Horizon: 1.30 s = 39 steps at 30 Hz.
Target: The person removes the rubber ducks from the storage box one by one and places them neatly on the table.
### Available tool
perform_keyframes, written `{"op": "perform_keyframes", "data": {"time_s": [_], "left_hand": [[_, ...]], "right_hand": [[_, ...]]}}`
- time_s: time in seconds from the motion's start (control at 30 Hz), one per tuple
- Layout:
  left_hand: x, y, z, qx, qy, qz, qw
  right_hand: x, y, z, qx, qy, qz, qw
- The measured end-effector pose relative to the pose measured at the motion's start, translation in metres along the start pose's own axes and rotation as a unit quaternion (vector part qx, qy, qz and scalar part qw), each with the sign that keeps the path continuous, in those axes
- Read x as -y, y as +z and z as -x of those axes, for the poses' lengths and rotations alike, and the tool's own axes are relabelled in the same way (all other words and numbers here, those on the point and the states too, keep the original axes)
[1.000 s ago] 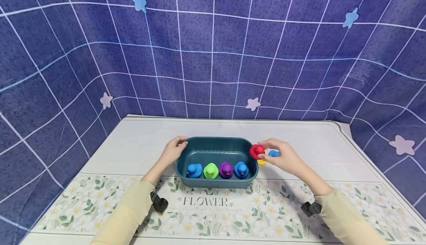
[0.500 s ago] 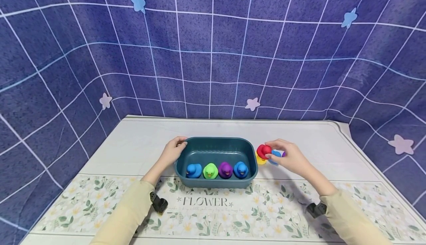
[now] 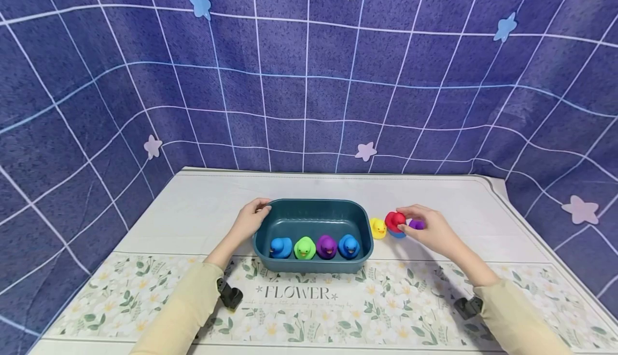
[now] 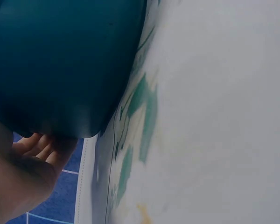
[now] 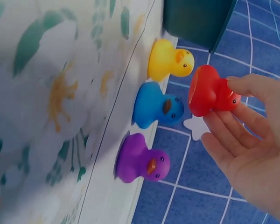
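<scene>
A red rubber duck (image 5: 206, 91) is pinched between the thumb and fingers of my right hand (image 3: 429, 229). It is held above the blue duck (image 5: 156, 105) on the table. A yellow duck (image 3: 379, 228) stands to the left of that blue duck, and a purple duck (image 5: 140, 158) to the right, partly behind my hand in the head view. My left hand (image 3: 250, 220) grips the far left corner of a dark teal tub (image 3: 314, 265). Along the tub's near side sit a blue duck (image 3: 281, 248), a green duck (image 3: 305, 248), a purple duck (image 3: 326, 246) and another blue duck (image 3: 349, 246).
The table has a white cover (image 3: 217, 183) with a flower-printed band (image 3: 193, 312) along its front. A blue gridded curtain (image 3: 299, 92) with stars hangs behind and at both sides. Black wrist cameras (image 3: 229, 293) are strapped below both sleeves.
My right hand has carried the red duck from beside the tub's right rim rightward, past the yellow duck, to over the blue one. My left hand stays at the tub.
</scene>
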<state>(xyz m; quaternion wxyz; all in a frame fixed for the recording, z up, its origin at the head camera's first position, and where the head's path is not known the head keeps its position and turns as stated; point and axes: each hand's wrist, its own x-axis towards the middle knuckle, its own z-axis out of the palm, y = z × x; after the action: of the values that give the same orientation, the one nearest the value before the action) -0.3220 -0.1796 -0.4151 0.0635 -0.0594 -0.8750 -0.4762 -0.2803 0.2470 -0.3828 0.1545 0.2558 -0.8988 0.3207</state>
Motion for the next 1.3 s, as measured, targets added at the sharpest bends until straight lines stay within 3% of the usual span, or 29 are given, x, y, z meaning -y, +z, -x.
{"op": "perform_keyframes", "data": {"time_s": [0.33,0.63,1.3], "left_hand": [[0.000,0.000,0.000,0.002,0.002,0.000,1.0000],[0.001,0.000,-0.001,0.002,0.005,-0.002,1.0000],[0.000,-0.001,0.001,0.003,0.009,-0.006,0.9999]], "right_hand": [[-0.005,-0.009,0.005,-0.010,0.019,0.014,0.9997],[-0.008,-0.016,0.008,-0.028,0.001,0.033,0.9991],[-0.022,-0.034,0.021,-0.051,0.003,0.077,0.9957]]}}
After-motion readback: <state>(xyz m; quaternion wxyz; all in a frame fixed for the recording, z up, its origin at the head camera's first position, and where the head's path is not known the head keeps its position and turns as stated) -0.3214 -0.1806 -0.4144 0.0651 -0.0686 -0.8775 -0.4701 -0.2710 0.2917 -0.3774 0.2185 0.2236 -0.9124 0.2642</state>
